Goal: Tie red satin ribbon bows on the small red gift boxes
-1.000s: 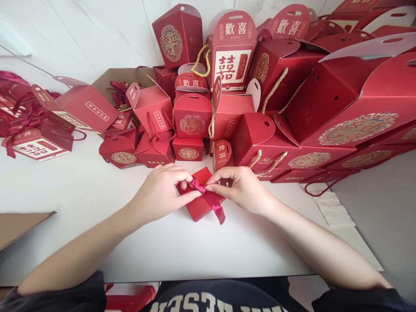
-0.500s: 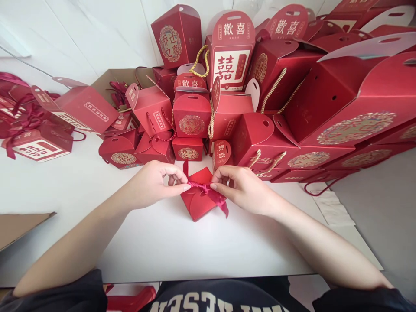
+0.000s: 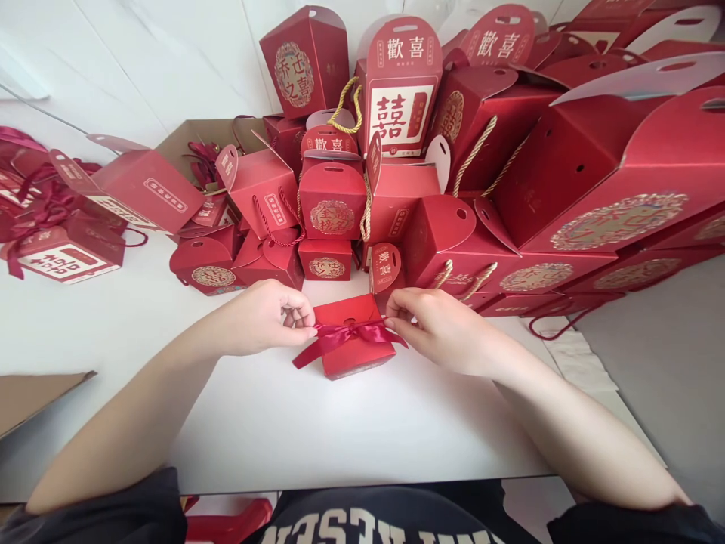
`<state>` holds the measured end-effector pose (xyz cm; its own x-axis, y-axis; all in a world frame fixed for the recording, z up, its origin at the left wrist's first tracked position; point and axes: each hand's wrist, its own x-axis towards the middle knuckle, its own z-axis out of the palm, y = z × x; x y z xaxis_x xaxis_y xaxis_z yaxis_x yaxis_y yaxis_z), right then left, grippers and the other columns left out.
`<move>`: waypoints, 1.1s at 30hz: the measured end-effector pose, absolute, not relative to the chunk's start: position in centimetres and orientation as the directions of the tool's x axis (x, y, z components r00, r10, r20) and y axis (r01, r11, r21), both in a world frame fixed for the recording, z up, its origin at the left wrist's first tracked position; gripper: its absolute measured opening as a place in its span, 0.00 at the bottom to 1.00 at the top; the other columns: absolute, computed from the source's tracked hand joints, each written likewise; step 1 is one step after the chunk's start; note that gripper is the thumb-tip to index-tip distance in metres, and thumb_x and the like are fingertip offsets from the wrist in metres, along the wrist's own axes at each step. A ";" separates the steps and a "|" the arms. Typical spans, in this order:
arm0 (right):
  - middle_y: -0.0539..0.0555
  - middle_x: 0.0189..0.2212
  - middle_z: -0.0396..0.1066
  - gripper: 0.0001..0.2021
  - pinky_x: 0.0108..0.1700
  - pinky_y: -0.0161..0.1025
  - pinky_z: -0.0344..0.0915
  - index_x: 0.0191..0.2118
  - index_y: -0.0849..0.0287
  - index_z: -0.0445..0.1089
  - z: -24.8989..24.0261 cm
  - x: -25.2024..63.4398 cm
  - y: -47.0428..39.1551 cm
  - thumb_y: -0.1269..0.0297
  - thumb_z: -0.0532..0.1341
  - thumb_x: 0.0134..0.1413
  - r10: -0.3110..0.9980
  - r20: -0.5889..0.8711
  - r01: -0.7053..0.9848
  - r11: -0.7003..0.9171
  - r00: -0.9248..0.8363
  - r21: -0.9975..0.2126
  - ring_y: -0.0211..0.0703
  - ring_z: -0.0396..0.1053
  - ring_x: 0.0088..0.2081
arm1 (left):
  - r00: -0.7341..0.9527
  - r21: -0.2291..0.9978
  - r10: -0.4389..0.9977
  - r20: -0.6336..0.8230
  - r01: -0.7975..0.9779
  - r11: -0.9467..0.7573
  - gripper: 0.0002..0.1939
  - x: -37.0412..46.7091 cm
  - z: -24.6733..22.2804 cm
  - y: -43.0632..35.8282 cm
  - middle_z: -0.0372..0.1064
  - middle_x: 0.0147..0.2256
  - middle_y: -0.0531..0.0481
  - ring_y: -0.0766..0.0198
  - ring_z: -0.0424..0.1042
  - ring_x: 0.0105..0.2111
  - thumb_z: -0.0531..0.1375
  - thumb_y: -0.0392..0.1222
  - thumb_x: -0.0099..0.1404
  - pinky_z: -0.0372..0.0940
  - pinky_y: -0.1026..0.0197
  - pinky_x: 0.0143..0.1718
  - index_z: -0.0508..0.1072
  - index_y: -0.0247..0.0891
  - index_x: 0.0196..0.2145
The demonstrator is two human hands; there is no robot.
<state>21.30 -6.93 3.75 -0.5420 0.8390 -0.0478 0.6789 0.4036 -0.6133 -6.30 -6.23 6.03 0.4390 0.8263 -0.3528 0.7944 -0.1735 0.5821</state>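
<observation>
A small red gift box [image 3: 362, 363] stands on the white table in front of me, with a dark pink satin ribbon [image 3: 356, 335] tied in a bow across its top. One side of the ribbon is pinched between the thumb and fingers of my left hand [image 3: 263, 317], at the box's left edge. On the opposite side, my right hand [image 3: 436, 325] pinches the ribbon the same way. A loose tail of ribbon hangs down to the left, below my left fingers. A round hole shows in the box's lid behind the bow.
Red boxes with rope handles, such as a large gift box [image 3: 623, 166], are stacked along the back and right. Ribboned boxes [image 3: 73, 245] sit at the far left. A cardboard piece [image 3: 39, 397] lies at the left edge, and white paper sheets [image 3: 581, 363] lie at the right.
My hands have moved apart, drawing the ribbon outward into a wider bow. The small box has turned so that its front edge faces me.
</observation>
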 end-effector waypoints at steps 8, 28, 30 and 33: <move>0.50 0.31 0.73 0.06 0.33 0.37 0.60 0.40 0.55 0.63 4.3 21.4 -7.1 0.60 0.53 0.66 0.809 -0.135 0.632 0.330 -0.572 -0.701 0.42 0.69 0.30 | 0.447 0.594 0.873 -0.194 0.762 -0.258 0.08 -5.1 6.1 -7.1 0.63 0.30 0.55 0.67 0.63 0.29 0.59 0.47 0.64 0.59 0.66 0.28 0.67 0.41 0.37; 0.47 0.34 0.70 0.06 0.36 0.36 0.61 0.42 0.54 0.61 5.0 21.9 -7.7 0.69 0.58 0.60 0.737 -0.086 0.522 0.386 -0.670 -0.760 0.38 0.67 0.33 | 0.797 0.388 0.581 0.168 0.488 -0.782 0.17 -7.4 5.6 -5.8 0.67 0.38 0.48 0.64 0.67 0.36 0.57 0.30 0.65 0.63 0.63 0.38 0.79 0.46 0.45; 0.47 0.32 0.70 0.06 0.34 0.35 0.61 0.41 0.55 0.60 5.1 21.8 -7.8 0.70 0.58 0.60 0.747 -0.082 0.522 0.377 -0.659 -0.766 0.37 0.66 0.31 | 0.800 0.303 0.572 0.181 0.508 -0.806 0.15 -7.4 5.5 -5.8 0.68 0.38 0.48 0.63 0.68 0.37 0.58 0.33 0.66 0.63 0.62 0.38 0.79 0.45 0.47; 0.45 0.29 0.68 0.07 0.32 0.34 0.59 0.41 0.56 0.60 5.2 21.7 -8.0 0.72 0.58 0.59 0.764 -0.051 0.524 0.390 -0.644 -0.757 0.36 0.64 0.29 | 0.809 0.165 0.550 0.207 0.525 -0.835 0.12 -7.5 5.5 -6.0 0.70 0.38 0.47 0.62 0.68 0.38 0.58 0.35 0.67 0.62 0.60 0.39 0.78 0.42 0.45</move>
<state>21.67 -7.98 5.17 -0.6435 0.7637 -0.0511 0.5236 0.3905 -0.7572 -7.51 -5.95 5.52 0.8091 0.5500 0.2070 0.5254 -0.8348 0.1646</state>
